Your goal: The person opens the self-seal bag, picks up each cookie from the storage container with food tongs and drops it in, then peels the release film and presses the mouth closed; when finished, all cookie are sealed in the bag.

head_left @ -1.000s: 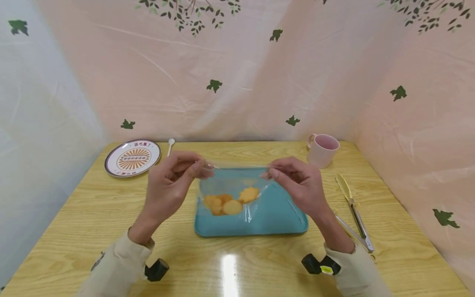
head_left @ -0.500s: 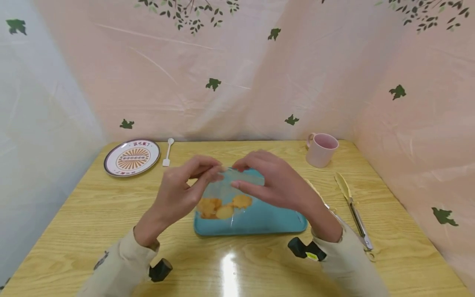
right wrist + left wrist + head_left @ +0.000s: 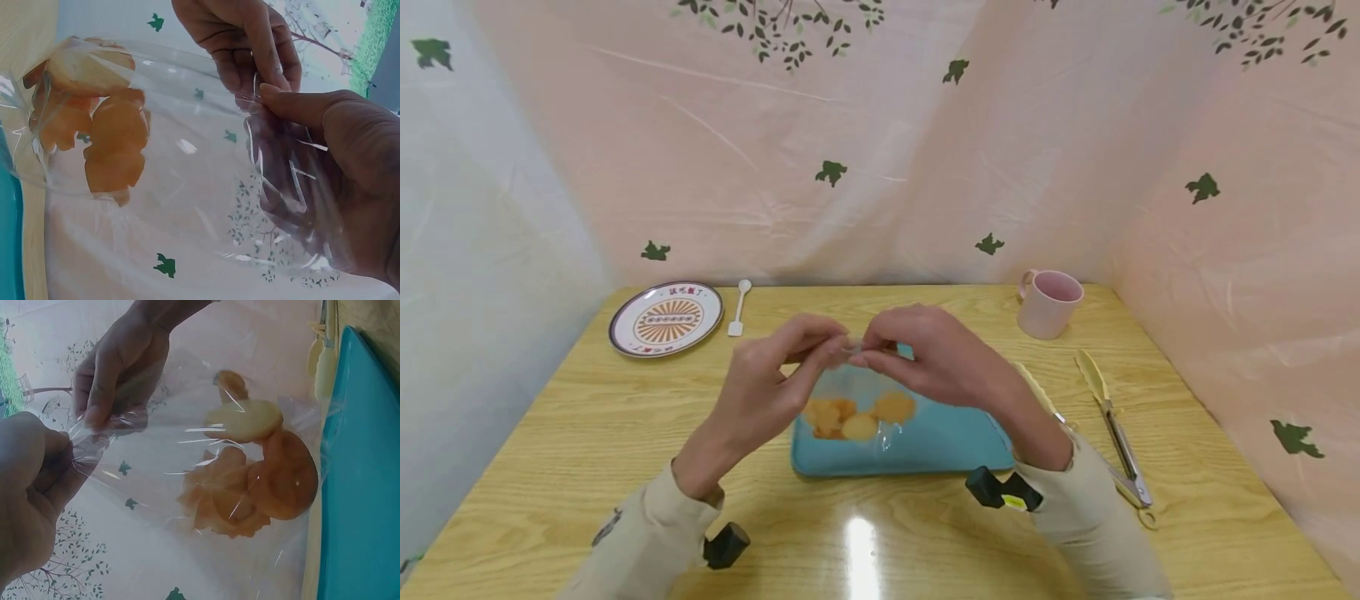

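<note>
A clear plastic bag (image 3: 156,506) hangs over the blue tray (image 3: 910,454), with several golden-brown biscuits (image 3: 859,427) gathered in its bottom. My left hand (image 3: 775,375) pinches the bag's top edge between thumb and fingers. Close beside it, my right hand (image 3: 925,354) pinches the same edge, its fingertips nearly meeting the left ones. The film is bunched where the two hands come together in the left wrist view. In the right wrist view, part of the bag drapes across the right fingers, and a pale round biscuit (image 3: 90,69) lies against darker ones.
A patterned plate (image 3: 668,320) and a small white spoon (image 3: 739,308) lie at the back left of the wooden table (image 3: 625,433). At the back right stands a pink mug (image 3: 1049,305). Metal tongs with yellow tips (image 3: 1120,442) lie to the right, partly behind the right forearm.
My right hand has moved left from the bag's far corner to beside the left hand, and now pinches the edge there. The bag's stretched top has bunched together. My left hand stays nearly in place.
</note>
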{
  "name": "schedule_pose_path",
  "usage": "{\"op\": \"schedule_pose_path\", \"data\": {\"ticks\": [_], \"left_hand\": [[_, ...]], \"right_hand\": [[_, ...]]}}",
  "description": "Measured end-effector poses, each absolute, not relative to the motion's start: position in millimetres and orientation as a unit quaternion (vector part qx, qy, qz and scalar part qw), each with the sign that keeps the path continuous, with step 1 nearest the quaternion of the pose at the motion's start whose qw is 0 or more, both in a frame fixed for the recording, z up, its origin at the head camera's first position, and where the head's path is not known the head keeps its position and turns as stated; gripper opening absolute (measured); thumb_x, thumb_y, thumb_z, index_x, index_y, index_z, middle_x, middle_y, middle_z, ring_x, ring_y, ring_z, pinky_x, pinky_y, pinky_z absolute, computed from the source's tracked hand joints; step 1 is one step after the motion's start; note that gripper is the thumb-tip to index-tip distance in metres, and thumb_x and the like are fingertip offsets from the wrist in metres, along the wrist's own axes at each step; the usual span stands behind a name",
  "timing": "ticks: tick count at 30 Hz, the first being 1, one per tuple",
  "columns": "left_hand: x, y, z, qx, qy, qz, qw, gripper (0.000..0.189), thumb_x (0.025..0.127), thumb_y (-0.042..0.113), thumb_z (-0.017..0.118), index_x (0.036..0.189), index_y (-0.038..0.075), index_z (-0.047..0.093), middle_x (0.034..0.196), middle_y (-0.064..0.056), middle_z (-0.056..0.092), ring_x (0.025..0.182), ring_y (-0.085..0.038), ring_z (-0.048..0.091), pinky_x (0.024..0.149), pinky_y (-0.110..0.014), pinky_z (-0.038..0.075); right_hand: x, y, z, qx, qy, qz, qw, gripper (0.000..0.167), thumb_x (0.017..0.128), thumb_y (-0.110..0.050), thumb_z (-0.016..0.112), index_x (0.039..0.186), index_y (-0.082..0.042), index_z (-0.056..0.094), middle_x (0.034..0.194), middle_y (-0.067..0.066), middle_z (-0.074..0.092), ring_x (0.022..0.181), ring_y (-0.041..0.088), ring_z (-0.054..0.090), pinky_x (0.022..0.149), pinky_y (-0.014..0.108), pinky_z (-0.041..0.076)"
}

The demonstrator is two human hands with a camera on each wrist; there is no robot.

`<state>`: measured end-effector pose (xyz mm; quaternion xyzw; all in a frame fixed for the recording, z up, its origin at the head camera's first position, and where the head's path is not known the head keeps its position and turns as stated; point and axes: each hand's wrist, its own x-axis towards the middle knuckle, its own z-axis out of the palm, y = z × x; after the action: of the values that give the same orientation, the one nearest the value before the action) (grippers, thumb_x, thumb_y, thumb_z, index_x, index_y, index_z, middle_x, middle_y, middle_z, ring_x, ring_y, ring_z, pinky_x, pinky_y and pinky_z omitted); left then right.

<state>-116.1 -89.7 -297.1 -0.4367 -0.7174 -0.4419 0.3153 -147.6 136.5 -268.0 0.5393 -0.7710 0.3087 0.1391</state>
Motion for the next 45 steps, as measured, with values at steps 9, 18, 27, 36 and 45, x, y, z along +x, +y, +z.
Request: {"op": "schedule_pose_path", "data": {"ticks": [9,18,27,36,45], "left_hand": [[-120,-95,-305,-0.429,-0.723,-0.481,0.249,0.013,0.096,-0.001,0.072,0.109,0.000,0.072,0.097,-0.006,0.078,0.088,-0.019,0.076,0.080,-0.027,0.061],[-119,-97,-304,-0.435,-0.709,-0.501,0.239,0.021,0.090,-0.017,0.069,0.096,0.002,0.074,0.087,-0.006,0.077,0.080,-0.020,0.076,0.073,-0.024,0.060],[-116,-106,-304,-0.399,-0.713,-0.527,0.234,0.019,0.093,-0.014,0.067,0.095,0.002,0.076,0.086,-0.006,0.078,0.080,-0.014,0.075,0.072,-0.025,0.061],[-115,-110,-305,-0.348,-0.740,-0.530,0.225,0.018,0.092,-0.015,0.068,0.095,0.001,0.076,0.083,-0.002,0.078,0.076,-0.014,0.075,0.071,-0.025,0.061],[-114,-115,-305,-0.327,-0.735,-0.555,0.212,0.017,0.095,-0.013,0.065,0.097,-0.001,0.076,0.083,-0.006,0.077,0.075,-0.013,0.075,0.072,-0.027,0.062]], "right_hand": [[-149,139,-266,0.555,-0.751,0.336,0.120,0.009,0.094,-0.003,0.076,0.090,-0.010,0.072,0.082,-0.008,0.064,0.071,0.005,0.053,0.063,0.026,0.047],[-147,145,-267,0.547,-0.759,0.330,0.122,0.009,0.092,-0.006,0.079,0.089,-0.012,0.073,0.080,-0.011,0.063,0.068,0.004,0.051,0.060,0.025,0.046],[-143,174,-287,0.515,-0.786,0.332,0.085,0.009,0.093,-0.007,0.077,0.091,-0.013,0.071,0.077,-0.012,0.063,0.066,0.003,0.050,0.058,0.024,0.044],[-142,196,-303,0.521,-0.774,0.348,0.094,0.013,0.096,-0.005,0.074,0.095,-0.015,0.067,0.084,-0.011,0.060,0.072,0.005,0.054,0.060,0.023,0.048],[-138,210,-308,0.509,-0.776,0.356,0.108,0.019,0.095,0.001,0.073,0.101,-0.015,0.064,0.089,-0.009,0.060,0.078,0.007,0.056,0.066,0.024,0.050]]}}
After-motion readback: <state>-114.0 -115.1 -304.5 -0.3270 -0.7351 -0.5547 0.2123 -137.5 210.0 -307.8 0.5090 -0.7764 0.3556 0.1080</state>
